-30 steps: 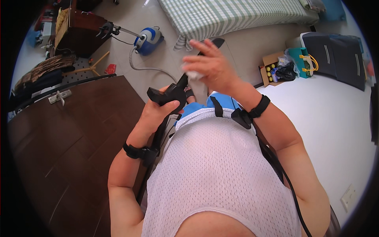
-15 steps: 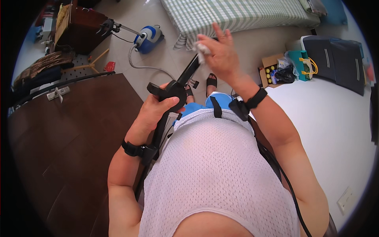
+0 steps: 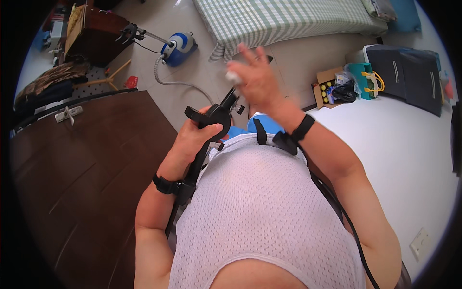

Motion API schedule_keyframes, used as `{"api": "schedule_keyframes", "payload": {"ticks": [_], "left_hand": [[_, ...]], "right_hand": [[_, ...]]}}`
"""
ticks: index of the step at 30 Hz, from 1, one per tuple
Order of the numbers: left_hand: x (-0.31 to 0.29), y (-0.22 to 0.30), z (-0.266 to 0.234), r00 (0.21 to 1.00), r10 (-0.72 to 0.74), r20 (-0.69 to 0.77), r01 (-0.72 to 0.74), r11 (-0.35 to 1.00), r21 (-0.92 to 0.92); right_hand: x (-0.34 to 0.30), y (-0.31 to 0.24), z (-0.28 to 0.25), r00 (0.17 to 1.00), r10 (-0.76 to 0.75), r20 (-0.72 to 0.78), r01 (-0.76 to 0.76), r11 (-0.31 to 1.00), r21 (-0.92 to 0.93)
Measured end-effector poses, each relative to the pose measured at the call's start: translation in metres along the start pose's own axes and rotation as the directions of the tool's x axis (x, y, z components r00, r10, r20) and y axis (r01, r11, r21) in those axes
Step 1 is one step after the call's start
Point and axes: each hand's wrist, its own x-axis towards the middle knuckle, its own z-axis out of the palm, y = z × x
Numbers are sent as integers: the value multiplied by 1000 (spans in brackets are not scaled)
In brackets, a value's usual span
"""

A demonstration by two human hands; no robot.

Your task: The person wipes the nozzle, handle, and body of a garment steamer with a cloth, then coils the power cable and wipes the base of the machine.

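My left hand (image 3: 191, 137) is wrapped round the dark joint of a black pole (image 3: 220, 120), thumb lying over its round hub. A short handle-like piece juts out beside the fingers, and a small knob (image 3: 237, 110) sits on the other side. The pole slants from beside my left forearm toward the bed. Over its farther part is my right hand (image 3: 262, 86), slightly blurred, with a small white wad (image 3: 233, 77) held at the thumb side and other fingers spread. That hand hides much of the pole's far section; a dark tip shows past it.
A brown wooden surface (image 3: 86, 178) lies to my left, a white surface (image 3: 385, 159) to my right. Ahead stand a blue vacuum cleaner (image 3: 179, 50) with a grey hose and a checked bed (image 3: 269, 19). A cardboard box (image 3: 320, 94) and teal bag (image 3: 361, 77) are at right.
My right hand has moved left and nearer to me with the white wad, along the pole. My left hand keeps its hold on the joint, shifted slightly to the right.
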Motion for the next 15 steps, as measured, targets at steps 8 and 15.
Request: {"api": "schedule_keyframes", "payload": {"ticks": [8, 15], "left_hand": [[-7, 10, 6, 999, -49, 19, 51, 993, -108], [-14, 21, 12, 993, -121, 2, 121, 983, -135]], "right_hand": [[-1, 16, -13, 983, -143, -112, 134, 987, -85], [6, 29, -39, 993, -23, -119, 25, 1000, 17]]}}
